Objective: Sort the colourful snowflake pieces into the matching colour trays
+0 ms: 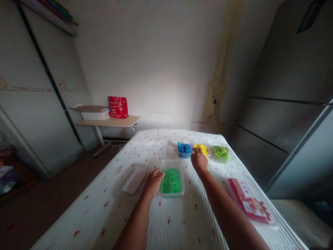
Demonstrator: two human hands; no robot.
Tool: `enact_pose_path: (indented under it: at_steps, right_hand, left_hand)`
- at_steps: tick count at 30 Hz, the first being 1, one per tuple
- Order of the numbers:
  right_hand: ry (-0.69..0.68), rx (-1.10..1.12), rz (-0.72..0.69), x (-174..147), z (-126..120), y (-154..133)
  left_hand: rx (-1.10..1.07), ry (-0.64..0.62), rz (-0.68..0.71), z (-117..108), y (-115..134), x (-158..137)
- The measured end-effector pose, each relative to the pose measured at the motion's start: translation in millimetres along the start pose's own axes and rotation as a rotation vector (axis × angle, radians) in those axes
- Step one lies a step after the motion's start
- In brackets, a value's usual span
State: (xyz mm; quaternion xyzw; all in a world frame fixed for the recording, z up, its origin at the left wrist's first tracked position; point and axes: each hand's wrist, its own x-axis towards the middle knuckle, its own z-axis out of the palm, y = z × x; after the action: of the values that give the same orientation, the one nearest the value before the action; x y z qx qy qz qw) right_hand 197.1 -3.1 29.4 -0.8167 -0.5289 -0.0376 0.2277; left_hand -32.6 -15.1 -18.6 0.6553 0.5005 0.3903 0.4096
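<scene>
My left hand (pixel 155 180) is closed on the left rim of a clear plastic container (pixel 171 196), with thumb and fingers at its edge. Green plastic pieces (pixel 171 180) lie in that container. Farther off, my right hand (pixel 199 160) is at the near side of a clear container of yellow pieces (pixel 201 148), partly covering it. Its fingers look curled, and what they hold, if anything, is hidden. Just left of this hand stands a container of blue pieces (pixel 184 149). To its right is a container of light green pieces (pixel 221 152).
A clear lid with a pale label (pixel 134 180) lies left of my left hand. Another lid with a pink label (pixel 249 200) lies at the right edge of the cloth-covered table (pixel 114 194). Behind, a small table (pixel 125 121) bears a red bag (pixel 118 107) and a box (pixel 95 114).
</scene>
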Motion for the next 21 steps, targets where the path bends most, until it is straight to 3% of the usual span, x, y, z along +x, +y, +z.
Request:
enact_pose_path:
  at_steps: [7, 14, 21]
  right_hand:
    - [-0.145, -0.153, 0.132, 38, -8, -15]
    - [-0.291, -0.213, 0.1, 69, -8, -22]
    - [-0.369, -0.207, 0.036, 71, -2, -33]
  left_hand:
    - [0.004, -0.013, -0.032, 1, -4, 2]
    - [0.026, -0.015, -0.048, 1, -3, 1]
    - [0.035, -0.025, -0.037, 1, 2, -3]
